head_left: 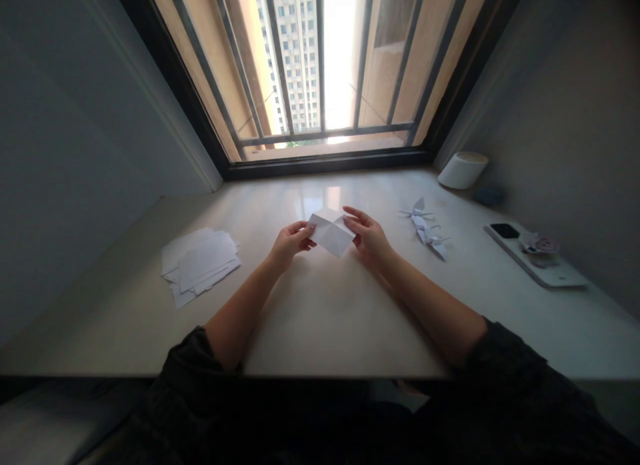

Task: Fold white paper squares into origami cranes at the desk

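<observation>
A small white sheet of paper (334,234), with crossing creases, is held up between my hands just above the pale tabletop. My left hand (291,244) pinches its left corner between thumb and fingers. At the opposite corner, my right hand (369,234) grips the paper, thumb beneath and index finger raised above the edge. Off to the left lies a loose stack of white paper sheets (203,262). On the right, several folded white paper cranes (427,230) rest close together in a row.
A phone (535,255) with a round grip on its back lies at the right. Behind it stand a white cylindrical object (463,170) and a dark small item (489,196). The barred window (325,165) borders the far side, with walls on both sides.
</observation>
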`<state>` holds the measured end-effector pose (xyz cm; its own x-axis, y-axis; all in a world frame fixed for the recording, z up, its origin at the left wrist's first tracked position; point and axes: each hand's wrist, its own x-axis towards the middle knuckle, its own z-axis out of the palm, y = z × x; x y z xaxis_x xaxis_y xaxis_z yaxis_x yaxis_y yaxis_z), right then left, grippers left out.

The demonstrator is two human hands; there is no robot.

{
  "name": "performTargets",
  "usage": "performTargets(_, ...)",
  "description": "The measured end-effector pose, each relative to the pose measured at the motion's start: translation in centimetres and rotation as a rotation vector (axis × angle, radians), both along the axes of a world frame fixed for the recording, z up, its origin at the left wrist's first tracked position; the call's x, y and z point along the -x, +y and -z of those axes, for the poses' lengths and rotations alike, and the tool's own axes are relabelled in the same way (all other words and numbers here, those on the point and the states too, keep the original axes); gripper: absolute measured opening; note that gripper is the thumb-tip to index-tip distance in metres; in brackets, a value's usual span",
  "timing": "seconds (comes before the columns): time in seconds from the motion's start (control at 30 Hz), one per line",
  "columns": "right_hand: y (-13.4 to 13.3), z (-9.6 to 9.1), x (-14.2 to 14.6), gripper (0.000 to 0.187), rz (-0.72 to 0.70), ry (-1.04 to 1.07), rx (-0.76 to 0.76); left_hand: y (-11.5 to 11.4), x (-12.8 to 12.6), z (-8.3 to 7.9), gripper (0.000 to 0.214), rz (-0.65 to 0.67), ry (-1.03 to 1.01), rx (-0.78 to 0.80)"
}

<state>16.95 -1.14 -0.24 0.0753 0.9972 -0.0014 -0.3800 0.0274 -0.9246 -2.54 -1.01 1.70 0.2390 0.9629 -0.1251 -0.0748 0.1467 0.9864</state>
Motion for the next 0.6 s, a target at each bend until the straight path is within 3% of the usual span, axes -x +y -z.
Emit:
performTargets(0.17, 0.01, 0.03, 0.03, 0.043, 0.016, 0.089, 0.023, -0.03, -0.10, -0.17, 0.045, 0.037, -0.081, 0.116)
performTargets(0.4, -0.53, -0.68, 0.12, 0.042, -0.069, 0.122, 0.070, -0.11, -0.38, -0.27, 0.051, -0.150, -0.155, 0.088)
performTargets(0.6, -0.63, -0.54, 0.17, 0.038, -0.121, 0.115, 0.069, -0.30, -0.50, -0.43, 0.046, -0.181, -0.179, 0.098)
